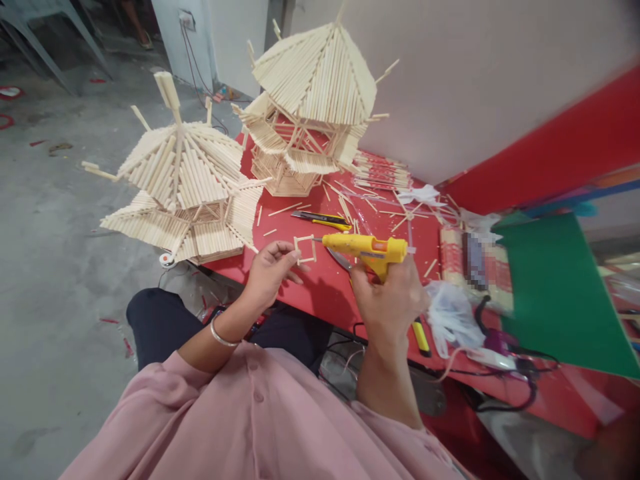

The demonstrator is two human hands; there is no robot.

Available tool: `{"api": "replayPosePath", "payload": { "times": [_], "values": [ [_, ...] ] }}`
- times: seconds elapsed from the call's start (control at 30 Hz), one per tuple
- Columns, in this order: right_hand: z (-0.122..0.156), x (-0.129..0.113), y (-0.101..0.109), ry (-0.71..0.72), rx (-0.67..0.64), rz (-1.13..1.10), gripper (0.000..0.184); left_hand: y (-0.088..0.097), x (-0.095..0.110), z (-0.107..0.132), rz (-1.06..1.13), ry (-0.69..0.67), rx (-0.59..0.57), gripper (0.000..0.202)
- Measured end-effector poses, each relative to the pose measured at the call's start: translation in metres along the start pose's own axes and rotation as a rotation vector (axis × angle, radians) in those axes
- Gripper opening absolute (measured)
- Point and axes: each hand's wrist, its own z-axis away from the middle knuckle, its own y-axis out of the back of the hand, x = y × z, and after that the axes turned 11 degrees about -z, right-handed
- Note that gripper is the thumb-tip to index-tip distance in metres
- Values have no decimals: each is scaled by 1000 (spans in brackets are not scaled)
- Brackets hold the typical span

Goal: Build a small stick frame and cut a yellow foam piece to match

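Note:
A yellow hot glue gun (360, 247) is gripped in my right hand (393, 300), its nozzle pointing left. The nozzle tip is at the upper right corner of a small square frame of wooden sticks (314, 249). My left hand (273, 270) pinches the left side of that frame between thumb and fingers, just above the red table (320, 293). Whether the nozzle touches the wood I cannot tell. Under the glue gun lies a pair of scissors (339, 259), partly hidden. A yellow and black utility knife (323, 219) rests just behind the frame.
Two stick-built pagoda models stand at the back, a left one (195, 180) and a taller one (320, 80). Loose sticks (350, 207) and stick bundles (383, 172) lie behind. On the right are a plastic bag (453, 317), a green board (560, 293) and a power cord (530, 393).

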Motion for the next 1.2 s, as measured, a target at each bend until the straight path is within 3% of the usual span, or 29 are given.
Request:
{"api": "replayPosePath", "payload": {
  "times": [0.4, 0.97, 1.2],
  "values": [
    [7, 4, 3, -98, -87, -22, 25, -5, -2, -10, 66, -70, 92, 44],
    [12, 9, -4, 22, -16, -5, 25, -5, -5, -11, 45, -72, 98, 47],
    [12, 9, -3, -40, -63, -21, 26, -4, -5, -10, 44, -64, 103, 44]
  ]
}}
